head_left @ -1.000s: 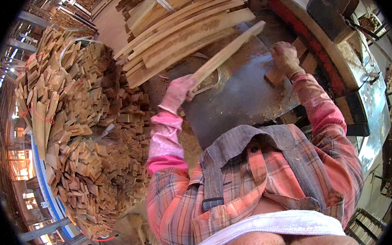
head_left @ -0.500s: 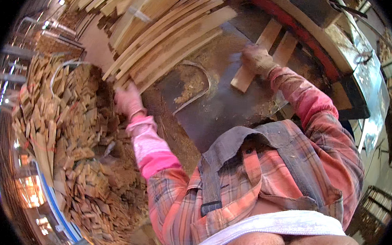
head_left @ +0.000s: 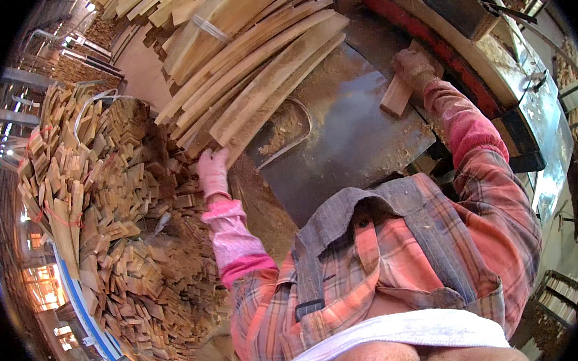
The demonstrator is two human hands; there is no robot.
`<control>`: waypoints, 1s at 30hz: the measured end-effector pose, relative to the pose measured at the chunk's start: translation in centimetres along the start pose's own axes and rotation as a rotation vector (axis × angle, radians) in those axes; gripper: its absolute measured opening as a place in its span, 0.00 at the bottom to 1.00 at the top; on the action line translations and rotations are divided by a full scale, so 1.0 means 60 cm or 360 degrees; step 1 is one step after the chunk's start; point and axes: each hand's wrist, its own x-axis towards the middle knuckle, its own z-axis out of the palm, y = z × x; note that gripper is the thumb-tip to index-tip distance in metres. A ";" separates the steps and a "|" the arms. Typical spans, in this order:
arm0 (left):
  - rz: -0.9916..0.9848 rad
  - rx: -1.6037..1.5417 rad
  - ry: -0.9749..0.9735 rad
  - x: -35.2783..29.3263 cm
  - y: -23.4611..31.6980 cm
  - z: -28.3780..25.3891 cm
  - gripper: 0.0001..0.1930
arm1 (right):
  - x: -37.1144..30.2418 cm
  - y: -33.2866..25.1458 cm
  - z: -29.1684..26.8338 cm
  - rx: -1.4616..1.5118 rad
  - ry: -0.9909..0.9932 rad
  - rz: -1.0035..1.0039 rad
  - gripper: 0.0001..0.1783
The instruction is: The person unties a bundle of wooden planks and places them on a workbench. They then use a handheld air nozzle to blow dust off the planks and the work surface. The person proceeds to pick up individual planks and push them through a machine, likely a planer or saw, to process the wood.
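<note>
My left hand [head_left: 213, 171], in a pinkish work glove, is closed at the near end of a long wooden board [head_left: 288, 88]. That board lies along the right side of a stack of similar boards. Further right, my right hand [head_left: 415, 68], also gloved, is closed over a short wooden piece [head_left: 396, 98] on the dark metal tabletop [head_left: 364, 142]. The near end of this piece shows below the hand; its far part is mostly covered by the hand.
A big heap of small wood offcuts [head_left: 125, 256] fills the left side. Behind the metal top runs a red-edged beam [head_left: 465, 62]. A thin curved strip [head_left: 305, 125] and sawdust lie on the tabletop. Tied boards [head_left: 212, 27] are stacked at the back left.
My left hand has moved right and slightly nearer, and board ends there have shifted the same way. My right hand has moved right and a little farther, with wood sliding under it.
</note>
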 end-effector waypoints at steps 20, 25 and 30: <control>-0.0564 -0.1758 -0.1108 -0.273 0.094 0.089 0.16 | -0.159 -0.306 -0.200 0.0224 -0.0015 -0.0916 0.11; 0.1492 -0.0007 -0.0588 -0.233 0.121 0.098 0.12 | -0.182 -0.262 -0.185 0.0366 0.0179 -0.0795 0.08; 0.0061 -0.0870 -0.1149 -0.256 0.206 0.139 0.19 | -0.179 -0.252 -0.115 0.0841 0.0732 -0.0919 0.11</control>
